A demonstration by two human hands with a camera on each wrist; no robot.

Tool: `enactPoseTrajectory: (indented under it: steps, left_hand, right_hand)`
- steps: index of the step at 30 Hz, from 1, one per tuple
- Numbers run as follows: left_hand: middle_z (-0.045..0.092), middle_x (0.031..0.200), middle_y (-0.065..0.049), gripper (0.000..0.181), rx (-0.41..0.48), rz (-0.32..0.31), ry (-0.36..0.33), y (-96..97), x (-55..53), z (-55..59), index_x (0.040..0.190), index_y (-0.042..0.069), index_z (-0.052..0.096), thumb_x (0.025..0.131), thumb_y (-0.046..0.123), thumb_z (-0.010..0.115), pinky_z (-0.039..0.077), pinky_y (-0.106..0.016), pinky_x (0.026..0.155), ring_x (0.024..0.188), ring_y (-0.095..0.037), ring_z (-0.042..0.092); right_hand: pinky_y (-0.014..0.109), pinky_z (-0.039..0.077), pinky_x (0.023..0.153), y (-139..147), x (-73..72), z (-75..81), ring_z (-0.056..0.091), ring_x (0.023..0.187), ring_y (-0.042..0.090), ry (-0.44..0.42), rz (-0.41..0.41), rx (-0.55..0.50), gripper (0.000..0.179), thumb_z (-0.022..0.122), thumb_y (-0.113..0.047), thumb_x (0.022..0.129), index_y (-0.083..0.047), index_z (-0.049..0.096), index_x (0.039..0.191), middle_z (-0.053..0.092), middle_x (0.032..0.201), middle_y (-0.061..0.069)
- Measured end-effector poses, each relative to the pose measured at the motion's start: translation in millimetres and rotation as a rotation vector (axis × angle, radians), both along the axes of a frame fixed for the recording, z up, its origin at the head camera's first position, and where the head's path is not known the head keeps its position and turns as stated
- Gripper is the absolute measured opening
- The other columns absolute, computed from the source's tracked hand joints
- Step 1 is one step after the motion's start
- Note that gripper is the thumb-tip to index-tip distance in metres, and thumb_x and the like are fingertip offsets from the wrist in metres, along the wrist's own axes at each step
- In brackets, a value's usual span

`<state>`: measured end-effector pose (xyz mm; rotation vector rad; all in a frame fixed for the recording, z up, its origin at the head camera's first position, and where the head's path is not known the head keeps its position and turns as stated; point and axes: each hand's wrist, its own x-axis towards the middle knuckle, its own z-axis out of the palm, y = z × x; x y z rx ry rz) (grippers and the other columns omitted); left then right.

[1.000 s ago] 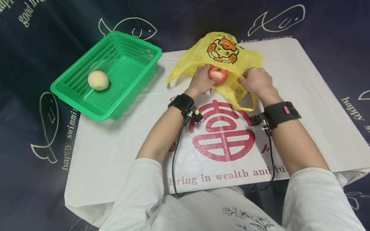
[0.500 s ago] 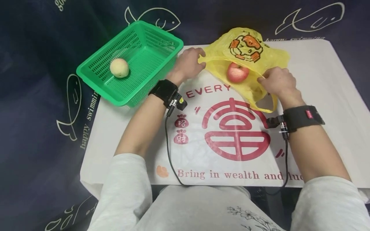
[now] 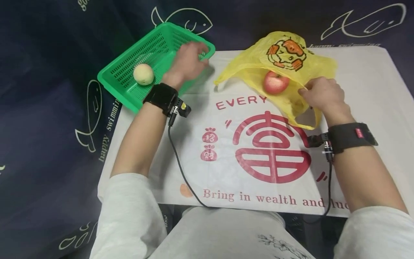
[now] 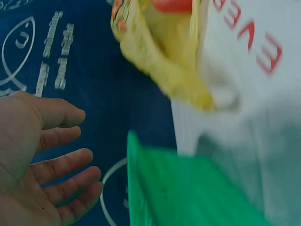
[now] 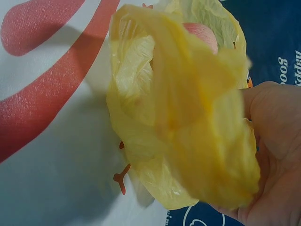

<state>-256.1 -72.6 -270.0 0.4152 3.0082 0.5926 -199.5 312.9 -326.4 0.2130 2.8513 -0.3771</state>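
Bag: we see the crinkled yellow plastic bag (image 3: 271, 64) near the table's far edge, long axis left to right, mouth facing us.
Apple: the round red apple (image 3: 275, 82) sits in that mouth.
Grip: our right hand (image 3: 325, 94) pinches the bag's right edge.
Reach: our left hand (image 3: 190, 62), holding nothing, fingers apart, is over the latticed green plastic basket (image 3: 155, 46).
Gap: white cloth (image 3: 207, 104) separates basket and bag.

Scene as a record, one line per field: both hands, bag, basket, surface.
left hand: over the green basket, holding nothing
right hand: pinching the yellow bag at its edge
bag: on the table, red apple visible in its mouth
basket: one pale round fruit visible inside
surface: white-covered table, red print
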Motion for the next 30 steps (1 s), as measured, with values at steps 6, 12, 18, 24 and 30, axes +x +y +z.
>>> enactPoseTrajectory:
  steps: [6, 12, 18, 24, 30]
  left_hand:
    - [0.042, 0.146, -0.005, 0.047, -0.019, 0.144, -0.087, -55.3, -9.7, 6.1, 0.143, 0.017, 0.044, 0.097, 0.032, 0.045, 0.035, -0.038, 0.106, 0.133, -0.021, 0.04]
    - [0.027, 0.154, -0.009, 0.053, -0.028, 0.27, -0.249, -114.0, -18.5, -6.3, 0.147, 0.015, 0.036, 0.098, 0.032, 0.044, 0.032, -0.049, 0.107, 0.138, -0.031, 0.029]
    - [0.014, 0.158, -0.013, 0.055, -0.052, 0.272, -0.366, -142.4, -25.4, -16.7, 0.149, 0.013, 0.033, 0.098, 0.033, 0.045, 0.024, -0.053, 0.11, 0.143, -0.037, 0.013]
    - [0.011, 0.157, -0.018, 0.058, -0.13, 0.233, -0.437, -148.6, -36.8, -12.2, 0.15, 0.009, 0.028, 0.098, 0.033, 0.043, 0.022, -0.057, 0.109, 0.142, -0.042, 0.009]
    - [0.013, 0.155, -0.024, 0.061, -0.19, 0.208, -0.514, -156.6, -45.3, -16.8, 0.15, 0.005, 0.025, 0.099, 0.032, 0.041, 0.023, -0.06, 0.107, 0.14, -0.047, 0.01]
  right_hand:
    - [0.045, 0.037, 0.061, 9, 0.6, 2.1, 0.048, 0.084, 0.037, -0.016, -0.029, -0.008, 0.062, 0.047, -0.046, 0.094, 0.007, 0.055, 0.125, 0.059, 0.105, 0.026]
    - [0.047, 0.038, 0.065, 6, -2.9, 2.1, 0.048, 0.089, 0.038, -0.031, -0.022, -0.023, 0.062, 0.048, -0.047, 0.094, 0.005, 0.054, 0.127, 0.057, 0.112, 0.027]
    - [0.043, 0.036, 0.06, 5, -1.4, 0.3, 0.049, 0.081, 0.035, -0.022, -0.033, -0.033, 0.059, 0.049, -0.045, 0.094, 0.005, 0.058, 0.122, 0.061, 0.096, 0.022]
    - [0.043, 0.035, 0.059, 6, -2.2, 0.3, 0.048, 0.079, 0.034, -0.002, -0.037, -0.029, 0.056, 0.049, -0.045, 0.094, 0.005, 0.06, 0.118, 0.06, 0.091, 0.02]
    - [0.043, 0.035, 0.059, 4, -2.8, -0.6, 0.049, 0.075, 0.033, -0.018, -0.056, -0.022, 0.056, 0.05, -0.044, 0.094, 0.005, 0.059, 0.118, 0.06, 0.087, 0.019]
